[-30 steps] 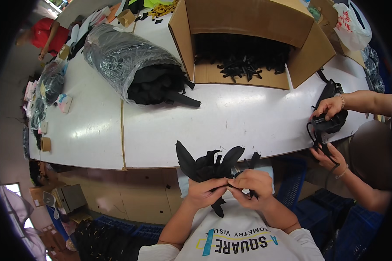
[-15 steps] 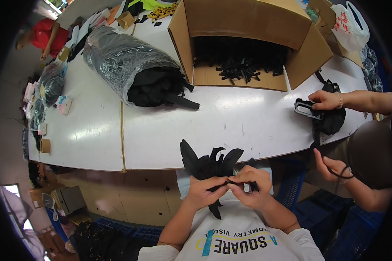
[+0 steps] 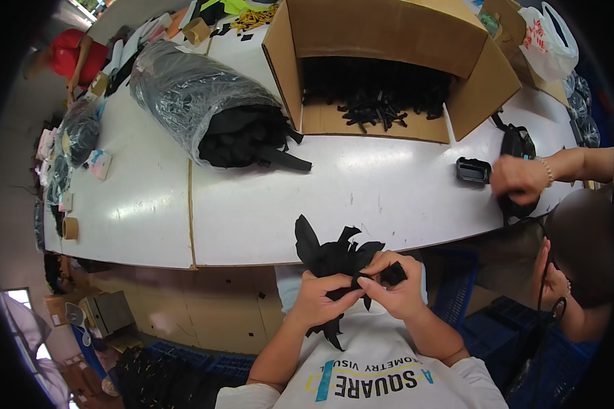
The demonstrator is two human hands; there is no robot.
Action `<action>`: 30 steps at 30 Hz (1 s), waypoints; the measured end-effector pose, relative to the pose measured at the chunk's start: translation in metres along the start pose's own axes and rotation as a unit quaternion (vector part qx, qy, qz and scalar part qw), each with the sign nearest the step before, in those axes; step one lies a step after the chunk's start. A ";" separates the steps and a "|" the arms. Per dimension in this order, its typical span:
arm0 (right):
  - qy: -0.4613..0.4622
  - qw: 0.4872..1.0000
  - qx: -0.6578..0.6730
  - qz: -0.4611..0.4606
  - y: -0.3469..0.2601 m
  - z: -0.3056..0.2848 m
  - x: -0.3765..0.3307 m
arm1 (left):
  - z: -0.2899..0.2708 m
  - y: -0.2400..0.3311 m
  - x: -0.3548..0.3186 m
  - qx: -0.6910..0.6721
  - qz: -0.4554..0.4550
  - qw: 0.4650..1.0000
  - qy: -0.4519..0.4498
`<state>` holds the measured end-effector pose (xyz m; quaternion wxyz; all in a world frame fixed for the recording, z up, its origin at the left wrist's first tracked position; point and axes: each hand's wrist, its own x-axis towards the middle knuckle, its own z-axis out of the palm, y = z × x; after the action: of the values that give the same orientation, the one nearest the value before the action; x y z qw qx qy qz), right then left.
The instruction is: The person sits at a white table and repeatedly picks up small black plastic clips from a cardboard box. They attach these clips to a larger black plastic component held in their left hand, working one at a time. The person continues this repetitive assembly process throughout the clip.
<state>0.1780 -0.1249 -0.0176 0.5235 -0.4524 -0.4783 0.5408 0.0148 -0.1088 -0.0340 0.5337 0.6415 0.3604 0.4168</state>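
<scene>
Both hands are close together at the table's near edge, in front of my shirt. My left hand (image 3: 320,298) has its thumb and fingers closed on a bundle of black fabric pieces (image 3: 329,256), whose pointed flaps fan out above and hang below. My right hand (image 3: 396,288) pinches the same fabric between thumb and forefinger, its thumb tip almost meeting the left one. A short black end (image 3: 393,273) sticks out by the right fingers. Exactly what lies between the fingertips is hidden.
Across the white table (image 3: 266,218) lie a plastic bag of black fabric strips (image 3: 205,102) and an open cardboard box (image 3: 389,31) with small black pieces. At right, a co-worker's hand (image 3: 522,178) is over a black pouch (image 3: 517,141), beside a black plastic case (image 3: 473,170).
The fabric bundle has turned and shifted slightly right in my hands, and my right hand has risen a little. The co-worker has let go of the black plastic case.
</scene>
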 end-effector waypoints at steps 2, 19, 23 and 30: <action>-0.010 1.000 0.000 0.015 0.001 -0.001 -0.001 | -0.001 -0.004 -0.003 0.007 -0.017 1.000 -0.007; -0.081 0.971 -0.187 -0.124 -0.027 -0.005 0.008 | 0.001 0.002 0.000 0.034 0.085 0.992 0.092; -0.010 0.967 -0.148 -0.209 -0.025 -0.006 0.008 | 0.004 0.002 -0.001 0.000 0.050 0.996 0.069; -0.070 0.970 -0.167 -0.164 -0.023 -0.005 0.015 | 0.002 0.008 0.009 0.034 0.095 0.994 0.041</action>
<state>0.1853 -0.1102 0.0045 0.4874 -0.4101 -0.6648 0.3903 0.0205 -0.1026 -0.0245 0.4549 0.6728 0.3334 0.4788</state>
